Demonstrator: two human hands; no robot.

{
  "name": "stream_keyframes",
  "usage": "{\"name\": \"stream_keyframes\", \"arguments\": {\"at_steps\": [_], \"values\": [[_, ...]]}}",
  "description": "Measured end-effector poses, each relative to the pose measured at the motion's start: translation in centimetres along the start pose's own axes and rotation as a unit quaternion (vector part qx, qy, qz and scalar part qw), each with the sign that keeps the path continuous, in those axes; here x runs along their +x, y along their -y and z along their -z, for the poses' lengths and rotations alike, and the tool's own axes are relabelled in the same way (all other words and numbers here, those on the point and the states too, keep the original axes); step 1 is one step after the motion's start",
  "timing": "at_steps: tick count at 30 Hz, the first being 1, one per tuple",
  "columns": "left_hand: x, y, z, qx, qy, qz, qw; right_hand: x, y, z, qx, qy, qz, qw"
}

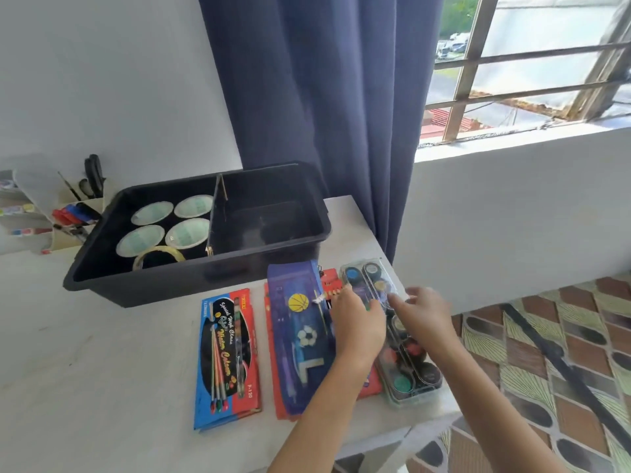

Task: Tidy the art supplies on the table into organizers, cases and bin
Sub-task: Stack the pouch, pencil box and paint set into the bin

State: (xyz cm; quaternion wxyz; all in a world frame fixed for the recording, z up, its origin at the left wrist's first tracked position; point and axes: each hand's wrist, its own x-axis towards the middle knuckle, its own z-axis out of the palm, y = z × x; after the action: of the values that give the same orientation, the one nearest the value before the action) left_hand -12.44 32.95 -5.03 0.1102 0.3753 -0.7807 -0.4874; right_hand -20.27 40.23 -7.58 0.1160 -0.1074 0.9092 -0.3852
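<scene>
A clear paint palette case (408, 377) with round colour pans lies along the table's right edge. My left hand (358, 324) is curled on its left rim, fingers on the clear lid. My right hand (425, 312) hovers over the lid with fingers spread, slightly blurred. Just left of the palette, a blue pencil case (295, 339) with ball pictures lies on a red box (370, 387). Further left is a blue and red water colour box (227, 356). A black bin (273, 264) with a divider stands behind, holding round white lids (152, 213) and a tape roll (158, 256) in its left half.
A white desk organizer (61, 216) at the far left holds scissors, markers and brushes. A dark blue curtain (324, 97) hangs behind the bin. The table (85, 353) ends just right of the palette, above a patterned floor. The bin's right half holds nothing.
</scene>
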Motion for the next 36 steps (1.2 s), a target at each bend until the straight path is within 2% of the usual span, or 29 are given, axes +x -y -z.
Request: {"name": "stream_keyframes", "arguments": {"at_steps": [2, 4, 6, 11, 18, 21, 27, 31, 36], "values": [[0.6, 0.2, -0.5, -0.01, -0.017, 0.031, 0.999, -0.1, -0.2, 0.4, 0.0, 0.054, -0.022, 0.998], [1.2, 0.5, -0.8, -0.027, -0.033, 0.043, 0.998, -0.2, -0.6, 0.5, 0.069, 0.081, -0.036, 0.994], [1.4, 0.9, -1.0, -0.048, -0.037, 0.051, 0.997, -0.6, -1.1, 0.7, 0.139, 0.084, -0.032, 0.986], [1.6, 1.0, -1.2, -0.129, -0.057, 0.052, 0.989, -1.0, -1.9, 1.2, 0.214, 0.073, -0.001, 0.974], [0.5, -1.5, -0.2, -0.24, -0.017, 0.017, 0.971, -1.3, -0.1, 3.4, 0.385, 0.084, -0.01, 0.919], [0.2, -3.2, 1.1, -0.297, -0.014, -0.007, 0.955, -1.1, 2.9, 4.8, 0.406, 0.083, 0.016, 0.91], [3.1, -5.1, 6.6, -0.347, -0.055, -0.027, 0.936, 0.6, 10.7, 5.4, 0.415, 0.158, 0.05, 0.894], [6.6, -5.4, 10.9, -0.386, -0.114, -0.003, 0.916, 2.6, 15.6, 3.3, 0.392, 0.216, 0.067, 0.892], [11.7, -4.4, 15.2, -0.373, -0.115, 0.035, 0.92, 6.3, 19.9, -2.0, 0.373, 0.202, 0.044, 0.904]]}}
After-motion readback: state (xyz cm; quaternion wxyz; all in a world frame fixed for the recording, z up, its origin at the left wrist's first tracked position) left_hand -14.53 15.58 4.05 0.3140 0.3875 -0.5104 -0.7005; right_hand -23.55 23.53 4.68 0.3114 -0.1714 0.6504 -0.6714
